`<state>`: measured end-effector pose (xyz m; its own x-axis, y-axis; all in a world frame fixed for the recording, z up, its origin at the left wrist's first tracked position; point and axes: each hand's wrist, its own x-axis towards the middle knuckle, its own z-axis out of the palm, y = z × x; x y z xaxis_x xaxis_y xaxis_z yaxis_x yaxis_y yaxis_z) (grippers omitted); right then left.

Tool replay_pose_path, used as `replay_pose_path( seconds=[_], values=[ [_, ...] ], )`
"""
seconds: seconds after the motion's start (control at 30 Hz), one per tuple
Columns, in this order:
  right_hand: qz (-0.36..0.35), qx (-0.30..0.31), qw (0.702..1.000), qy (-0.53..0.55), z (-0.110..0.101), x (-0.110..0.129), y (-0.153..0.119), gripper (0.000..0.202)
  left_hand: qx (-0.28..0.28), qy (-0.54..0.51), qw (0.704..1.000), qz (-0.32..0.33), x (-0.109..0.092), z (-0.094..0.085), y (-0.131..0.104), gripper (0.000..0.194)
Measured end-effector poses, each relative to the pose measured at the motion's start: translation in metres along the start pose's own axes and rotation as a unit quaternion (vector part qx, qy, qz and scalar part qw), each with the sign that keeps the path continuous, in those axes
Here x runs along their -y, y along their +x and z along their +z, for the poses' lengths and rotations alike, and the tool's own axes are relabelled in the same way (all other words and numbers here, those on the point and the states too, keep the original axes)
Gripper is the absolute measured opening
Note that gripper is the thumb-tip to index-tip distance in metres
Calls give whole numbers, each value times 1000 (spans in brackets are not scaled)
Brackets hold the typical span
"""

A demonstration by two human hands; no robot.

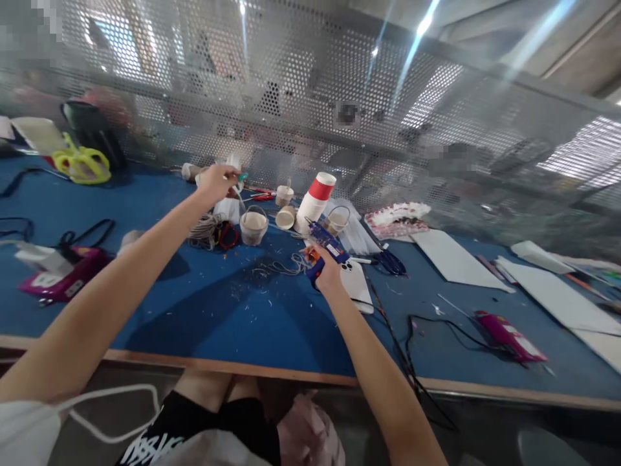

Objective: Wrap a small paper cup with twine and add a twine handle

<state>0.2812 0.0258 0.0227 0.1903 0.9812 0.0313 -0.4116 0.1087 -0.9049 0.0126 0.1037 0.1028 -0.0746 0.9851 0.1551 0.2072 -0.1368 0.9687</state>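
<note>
My right hand point(328, 266) is wrapped round the handle of a blue glue gun point(332, 244), its nozzle pointing up and left. Over the far part of the table, my left hand point(217, 184) is closed in a pinch; a small teal bit point(243, 176) shows at its fingertips, too small to name. Just below that hand stands a small pale bucket point(253, 228) with a thin arched handle. Between the hands lie a tipped pale cup point(286, 217) and a leaning stack of white paper cups point(310, 210) with a red band. Loose cord point(291, 265) lies left of the glue gun.
A bundle of grey cord point(206, 231) lies under my left hand. Magenta glue guns point(68, 275) point(512, 336) rest at both sides, with black cables trailing. A white phone point(356, 285) lies beside my right wrist. White boards point(458, 259) lie rightward; a perforated metal screen point(291, 84) closes the back.
</note>
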Motion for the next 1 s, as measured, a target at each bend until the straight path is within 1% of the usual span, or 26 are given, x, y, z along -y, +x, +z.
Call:
replay_pose_path(
  seconds=[0.03,0.13,0.17,0.23,0.3,0.37,0.47,0.53,0.63,0.7,0.77,0.9,1.0],
  values=[
    [6,4,1000,5,0,1,0,10,-23,-22,999,-14,4,5,-14,14],
    [23,16,999,27,-1,5,1,10,-28,-78,994,-66,15,19,-58,11],
    [28,26,998,41,-1,7,0,11,-23,-134,985,-104,18,23,-73,12],
    [46,73,992,95,-1,12,-1,13,5,-225,962,-153,26,30,-100,9],
    [56,136,978,148,1,14,-5,18,38,-277,942,-187,34,35,-124,6],
    [51,189,967,166,3,14,-9,24,67,-304,926,-213,42,39,-144,6],
    [45,232,960,151,7,10,-14,21,97,-317,915,-231,53,45,-167,9],
    [42,244,958,143,9,6,-15,14,104,-307,912,-250,57,50,-179,9],
    [20,251,959,132,10,4,-14,11,122,-278,915,-264,60,55,-196,6],
    [4,239,963,122,9,3,-12,10,145,-268,919,-250,62,58,-205,10],
    [-4,217,970,107,9,2,-10,9,182,-263,919,-231,65,59,-211,19],
    [2,169,982,79,10,-1,-9,11,278,-239,903,-225,69,62,-210,33],
    [11,171,982,74,12,-3,-12,14,315,-245,890,-222,65,65,-198,38]
  ],
)
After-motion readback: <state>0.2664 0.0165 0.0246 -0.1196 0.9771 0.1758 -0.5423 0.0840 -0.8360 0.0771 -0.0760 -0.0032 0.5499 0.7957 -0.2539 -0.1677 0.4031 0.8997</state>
